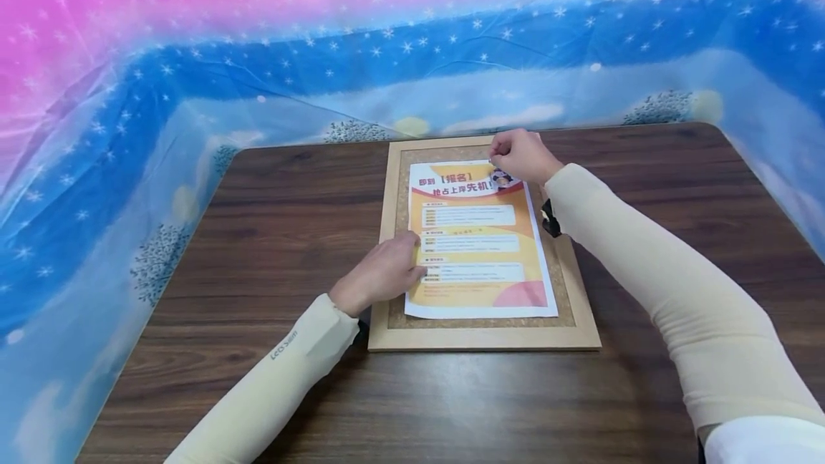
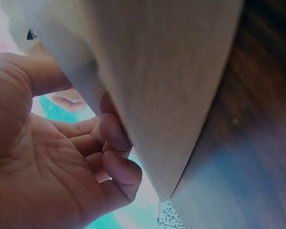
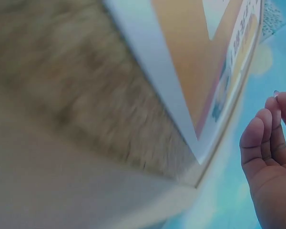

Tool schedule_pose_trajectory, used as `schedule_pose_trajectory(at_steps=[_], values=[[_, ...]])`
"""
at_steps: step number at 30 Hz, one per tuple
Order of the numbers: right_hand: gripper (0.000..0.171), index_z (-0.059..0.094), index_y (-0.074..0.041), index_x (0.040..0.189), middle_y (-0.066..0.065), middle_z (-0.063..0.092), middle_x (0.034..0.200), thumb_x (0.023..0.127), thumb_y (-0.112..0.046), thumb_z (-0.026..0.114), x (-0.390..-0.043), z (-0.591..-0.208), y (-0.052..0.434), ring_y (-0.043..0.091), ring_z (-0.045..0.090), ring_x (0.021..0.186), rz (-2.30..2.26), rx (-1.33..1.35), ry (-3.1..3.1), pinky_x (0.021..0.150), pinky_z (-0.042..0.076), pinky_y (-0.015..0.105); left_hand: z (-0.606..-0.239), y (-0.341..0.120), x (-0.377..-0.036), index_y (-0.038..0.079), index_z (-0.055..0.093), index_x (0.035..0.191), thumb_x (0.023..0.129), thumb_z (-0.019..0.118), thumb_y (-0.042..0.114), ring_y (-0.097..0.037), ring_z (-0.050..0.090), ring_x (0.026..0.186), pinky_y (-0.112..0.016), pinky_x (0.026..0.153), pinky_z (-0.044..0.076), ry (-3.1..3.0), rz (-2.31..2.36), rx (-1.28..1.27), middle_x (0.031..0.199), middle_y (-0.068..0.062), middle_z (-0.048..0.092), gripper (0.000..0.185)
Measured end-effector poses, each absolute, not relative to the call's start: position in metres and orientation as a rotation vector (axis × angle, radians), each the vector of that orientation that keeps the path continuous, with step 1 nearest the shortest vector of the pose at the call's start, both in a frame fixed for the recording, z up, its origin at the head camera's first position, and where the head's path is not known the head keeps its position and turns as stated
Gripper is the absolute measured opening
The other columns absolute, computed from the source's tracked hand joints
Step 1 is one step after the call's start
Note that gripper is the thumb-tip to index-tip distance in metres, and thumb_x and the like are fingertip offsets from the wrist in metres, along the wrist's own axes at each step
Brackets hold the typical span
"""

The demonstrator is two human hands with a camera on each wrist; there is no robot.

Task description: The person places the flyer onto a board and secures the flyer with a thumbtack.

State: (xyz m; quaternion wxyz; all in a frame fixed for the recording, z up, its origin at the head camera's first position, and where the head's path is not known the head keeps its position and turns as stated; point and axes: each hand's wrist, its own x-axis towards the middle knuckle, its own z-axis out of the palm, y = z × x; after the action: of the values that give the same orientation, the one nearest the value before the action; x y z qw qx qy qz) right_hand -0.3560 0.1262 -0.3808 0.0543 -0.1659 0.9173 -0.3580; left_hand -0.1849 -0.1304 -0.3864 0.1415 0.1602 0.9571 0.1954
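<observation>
A printed orange-and-white poster point(image 1: 477, 242) lies on a wood-framed cork board point(image 1: 483, 339), which is flat on the table. My left hand point(image 1: 387, 272) rests on the poster's left edge, across the frame's left side. In the left wrist view, the left hand's point(image 2: 52, 157) loosely bent fingertips touch down just inside the wooden frame point(image 2: 152, 71). My right hand point(image 1: 523, 154) is over the poster's top right corner. Thumb and forefinger of the right hand point(image 3: 276, 167) pinch a small shiny pin point(image 3: 276, 93), mostly hidden between the fingertips.
A dark wood-grain table point(image 1: 283, 235) carries the board, whose top side lies near the table's far edge. Behind and beside the table hangs a pink and blue cloth point(image 1: 387, 41) with white star prints.
</observation>
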Motion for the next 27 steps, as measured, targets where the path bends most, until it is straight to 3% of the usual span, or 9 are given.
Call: schedule_pose_trajectory(at_steps=[8,14,22,27], values=[[0.015,0.063,-0.007,0.1,0.011,0.057,0.099,0.094,-0.018,0.054,-0.371,-0.386,0.103,0.027,0.052,0.084,-1.076,-0.384,2.715,0.065,0.043,0.039,-0.386,-0.131,-0.185,-0.002,0.047,0.123,0.093,0.061,0.021,-0.015,0.053,0.073,-0.028,0.058,0.045,2.753,0.57,0.457,0.097,-0.003,0.05,0.04],[0.016,0.064,-0.006,0.101,0.012,0.058,0.102,0.092,-0.016,0.055,-0.378,-0.384,0.093,0.028,0.051,0.089,-1.068,-0.283,2.651,0.072,0.042,0.039,-0.386,-0.131,-0.186,-0.003,0.047,0.122,0.093,0.061,0.021,-0.015,0.052,0.069,-0.027,0.056,0.044,2.767,0.548,0.494,0.092,-0.003,0.049,0.04],[0.017,0.065,-0.001,0.098,0.014,0.058,0.094,0.092,-0.014,0.056,-0.387,-0.382,0.088,0.029,0.049,0.085,-1.086,-0.185,2.59,0.073,0.04,0.04,-0.388,-0.132,-0.185,-0.002,0.047,0.122,0.093,0.061,0.022,-0.016,0.051,0.07,-0.028,0.058,0.043,2.781,0.503,0.508,0.09,-0.003,0.049,0.04],[0.019,0.066,-0.001,0.099,0.014,0.058,0.093,0.092,-0.015,0.057,-0.39,-0.382,0.085,0.028,0.049,0.085,-1.067,-0.17,2.596,0.073,0.04,0.039,-0.387,-0.133,-0.186,0.0,0.048,0.121,0.093,0.061,0.024,-0.017,0.05,0.072,-0.034,0.072,0.04,2.796,0.462,0.51,0.09,-0.002,0.051,0.04]])
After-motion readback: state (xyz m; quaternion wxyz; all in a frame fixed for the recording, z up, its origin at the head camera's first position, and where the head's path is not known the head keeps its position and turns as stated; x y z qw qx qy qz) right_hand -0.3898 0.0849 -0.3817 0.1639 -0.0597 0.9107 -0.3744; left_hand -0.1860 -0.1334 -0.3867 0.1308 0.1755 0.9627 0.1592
